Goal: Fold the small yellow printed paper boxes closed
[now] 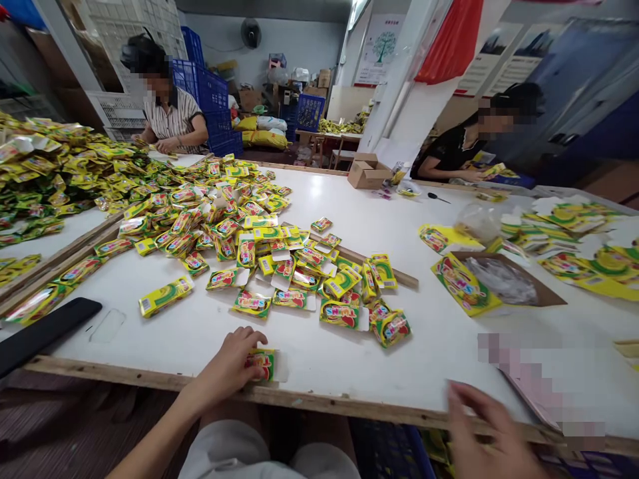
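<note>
My left hand (234,364) is closed around a small yellow-green candy box (265,365) at the table's front edge. The box lies on its side with its white end flap sticking out to the right. Off to the right, my right hand (482,432) is blurred by motion near the front edge, its fingers apart and nothing visible in them. Just beyond my left hand lie several similar boxes, among them one with a white flap (344,314) and one closed yellow box (166,297).
A large pile of small packets (60,173) covers the left side. An open display carton (479,283) and flat printed cartons (579,233) lie on the right. A dark phone-like object (50,329) is at left. Two people work across the table, near a brown cardboard box (368,173).
</note>
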The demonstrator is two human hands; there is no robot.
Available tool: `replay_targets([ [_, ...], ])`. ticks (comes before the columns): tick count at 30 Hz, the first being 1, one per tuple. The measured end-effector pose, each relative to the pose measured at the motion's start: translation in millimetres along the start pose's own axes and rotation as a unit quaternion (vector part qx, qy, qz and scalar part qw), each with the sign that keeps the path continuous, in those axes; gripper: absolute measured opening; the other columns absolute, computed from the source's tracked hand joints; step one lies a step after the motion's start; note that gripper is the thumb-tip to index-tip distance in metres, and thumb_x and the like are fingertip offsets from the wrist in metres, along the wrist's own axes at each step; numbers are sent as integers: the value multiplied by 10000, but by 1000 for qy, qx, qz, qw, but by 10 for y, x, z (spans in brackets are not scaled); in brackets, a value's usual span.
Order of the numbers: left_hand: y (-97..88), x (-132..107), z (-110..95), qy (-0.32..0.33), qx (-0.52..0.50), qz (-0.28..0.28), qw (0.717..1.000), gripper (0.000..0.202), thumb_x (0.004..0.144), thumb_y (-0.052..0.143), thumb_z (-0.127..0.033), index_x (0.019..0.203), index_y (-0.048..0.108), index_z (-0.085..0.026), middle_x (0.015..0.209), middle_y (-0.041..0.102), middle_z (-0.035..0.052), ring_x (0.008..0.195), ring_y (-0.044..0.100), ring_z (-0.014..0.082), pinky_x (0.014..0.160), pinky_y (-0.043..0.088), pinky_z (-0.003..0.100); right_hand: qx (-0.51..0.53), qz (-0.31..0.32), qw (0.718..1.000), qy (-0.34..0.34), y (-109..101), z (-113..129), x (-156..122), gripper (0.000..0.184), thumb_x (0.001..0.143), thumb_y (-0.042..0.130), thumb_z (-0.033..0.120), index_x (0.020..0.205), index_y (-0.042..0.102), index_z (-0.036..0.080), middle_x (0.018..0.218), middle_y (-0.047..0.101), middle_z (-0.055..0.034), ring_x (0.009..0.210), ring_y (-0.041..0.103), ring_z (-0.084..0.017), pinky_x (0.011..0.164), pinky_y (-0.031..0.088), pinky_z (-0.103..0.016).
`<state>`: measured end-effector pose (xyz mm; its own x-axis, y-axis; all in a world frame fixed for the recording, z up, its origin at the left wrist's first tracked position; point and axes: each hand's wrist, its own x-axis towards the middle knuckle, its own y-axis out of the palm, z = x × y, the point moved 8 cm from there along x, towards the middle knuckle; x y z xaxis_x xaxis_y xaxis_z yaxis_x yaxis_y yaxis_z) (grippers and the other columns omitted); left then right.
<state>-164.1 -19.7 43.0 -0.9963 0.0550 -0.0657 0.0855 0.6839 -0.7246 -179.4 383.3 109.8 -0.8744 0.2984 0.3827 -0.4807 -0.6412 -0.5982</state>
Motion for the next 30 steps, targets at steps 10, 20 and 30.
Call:
replay_targets([
  [10,180,113,-379,9,-372,-85,924,303,847,591,-309,1080,408,-244,932,624,13,810,635,171,729,501,296,322,257,911,-23,1712,1047,-742,211,889,557,336,1048,605,207,1023,668,-81,932,648,-206,797,543,-293],
  [20,356,161,-280,20,-347,-52,936,212,847,599,-297,1034,563,-203,899,658,32,780,639,175,731,511,295,303,329,893,-54,1882,1012,-608,196,898,545,333,1006,641,202,954,683,-55,843,647,-193,770,521,-277],
  [30,279,177,-330,58,-330,-135,933,202,884,527,-304,1061,560,-212,1042,656,71,1000,625,214,890,495,348,322,289,898,-79,1913,1119,-526,184,900,544,298,1030,639,210,971,675,-63,916,637,-199,809,520,-294],
])
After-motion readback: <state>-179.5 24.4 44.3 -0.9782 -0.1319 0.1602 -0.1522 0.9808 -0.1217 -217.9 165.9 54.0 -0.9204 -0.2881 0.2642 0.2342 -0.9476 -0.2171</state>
